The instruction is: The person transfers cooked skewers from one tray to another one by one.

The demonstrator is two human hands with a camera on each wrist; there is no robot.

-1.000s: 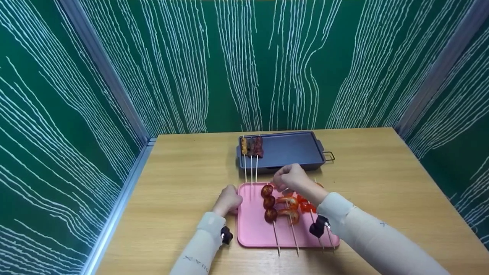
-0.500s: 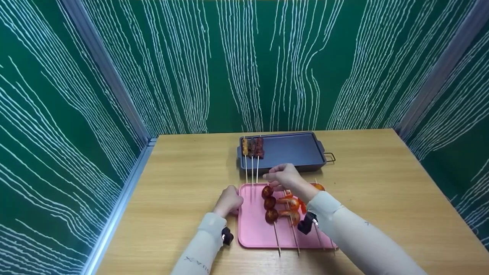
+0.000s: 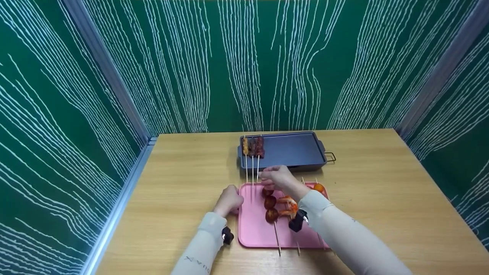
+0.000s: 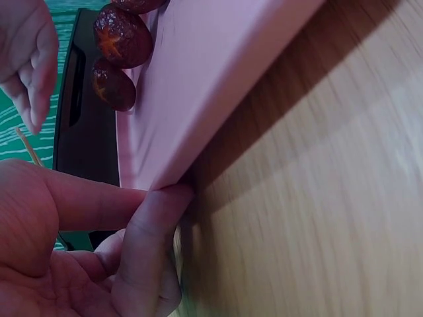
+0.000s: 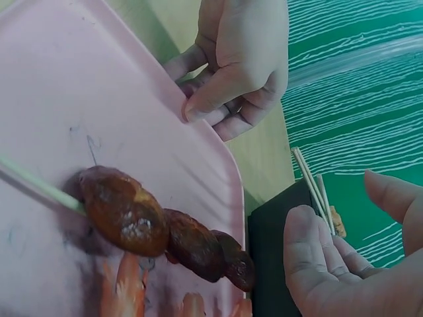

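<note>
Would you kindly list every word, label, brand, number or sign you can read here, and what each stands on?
Left sleeve: a short row of dark letters, too small to read for certain.
Right sleeve: a faint mark, too blurred to read.
No readable text shows on the tray or pan.

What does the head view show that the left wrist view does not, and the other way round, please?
Only the head view shows the orange shrimp, the round orange piece near the tray's far right corner and the pale sleeves.

Only the left wrist view shows clearly how the left fingers pinch the edge of the pink tray.

Both show the tray, the brown mushrooms, the dark pan, the wooden table, the green wall, the left hand and the right hand.
</note>
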